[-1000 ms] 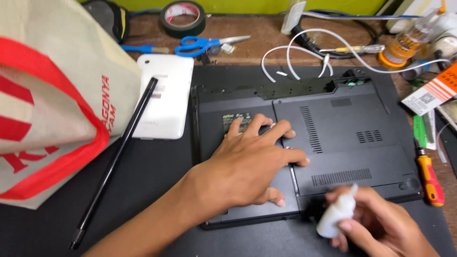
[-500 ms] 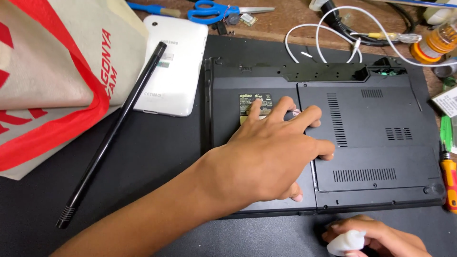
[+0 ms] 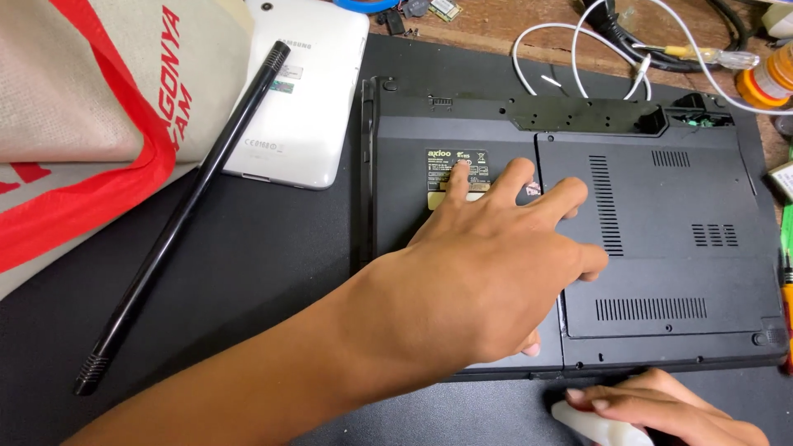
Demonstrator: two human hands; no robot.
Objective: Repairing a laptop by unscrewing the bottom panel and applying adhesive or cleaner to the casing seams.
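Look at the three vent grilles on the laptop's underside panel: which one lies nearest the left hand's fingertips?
The tall narrow vent grille, a vertical column of slits, beside the left hand. The two-block grille and the wide low grille lie farther right.

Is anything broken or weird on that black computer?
The laptop lies upside down, and the long slot along its far edge sits open and empty, as if a part is out. The left hand presses flat on its underside. The right hand holds something white by the near edge. No cracks or spills show.
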